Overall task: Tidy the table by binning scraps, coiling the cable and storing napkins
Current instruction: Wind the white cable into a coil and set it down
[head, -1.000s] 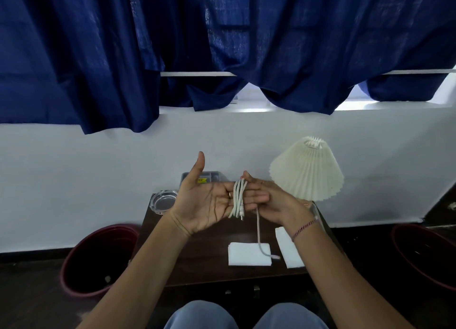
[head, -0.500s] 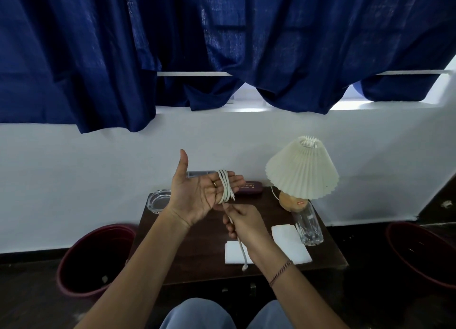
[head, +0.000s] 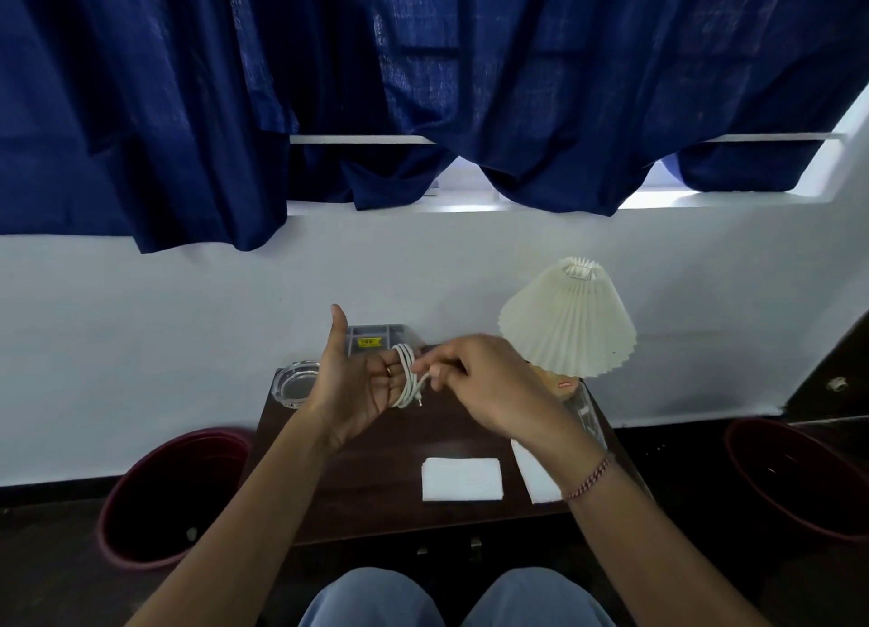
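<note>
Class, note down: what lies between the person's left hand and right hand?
In the head view, the white cable: it is wound round the straight fingers of the left hand, and the right hand pinches its loose stretch near the plug.

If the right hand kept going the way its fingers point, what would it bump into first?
Most likely the white cable wound round the left hand, though depth is unclear.

Holds left hand flat above the table, thumb up, white cable looped round the straight fingers. Pinches the cable's loose end with right hand, just beside the loops. Has one napkin near the front edge, a second napkin toward the front-right corner, a glass ashtray at the back-left corner.
</note>
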